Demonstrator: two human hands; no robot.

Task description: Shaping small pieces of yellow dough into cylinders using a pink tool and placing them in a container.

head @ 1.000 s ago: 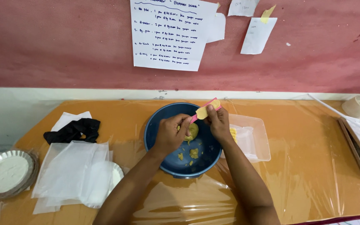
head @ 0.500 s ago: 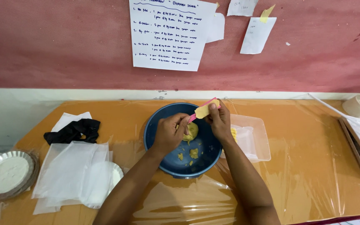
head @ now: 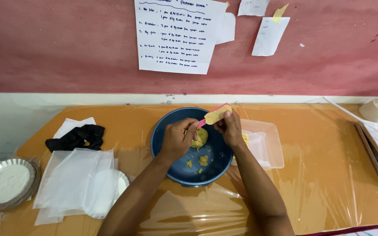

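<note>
- I take the round dark-blue plastic bowl [head: 192, 150] as my landmark; it sits on the orange tabletop [head: 320, 175], which lies under a clear plastic sheet.
- My left hand [head: 176, 140] reaches in over the bowl's left rim, its fingers curled around a lump of yellow dough [head: 201, 137] and cupping it from the left side.
- My right hand [head: 230, 129] hangs over the bowl's far right rim and pinches a flat pink scraper [head: 217, 115], its blade smeared with yellow dough, tilted up and away from the bowl.
- The scraper's lower end points down at the lump, just beside my left fingertips; whether it touches the dough I cannot tell.
- Small yellow dough crumbs [head: 202, 161] lie loose on the bowl's floor, on the near side of the lump.
- I judge the step in hand as cleaning dough off the scraper and gathering it into the one lump.
- The next move calls for a firm hold on the lump and a clean wipe along the blade, then a sweep for the crumbs.
- Just right of the bowl sits a clear rectangular plastic tray [head: 265, 144].
- Left of the bowl lie white paper sheets [head: 77, 183] and a crumpled black cloth [head: 76, 137].
- Far left of the bowl stands a fluted foil dish of white flour [head: 6, 183].
</note>
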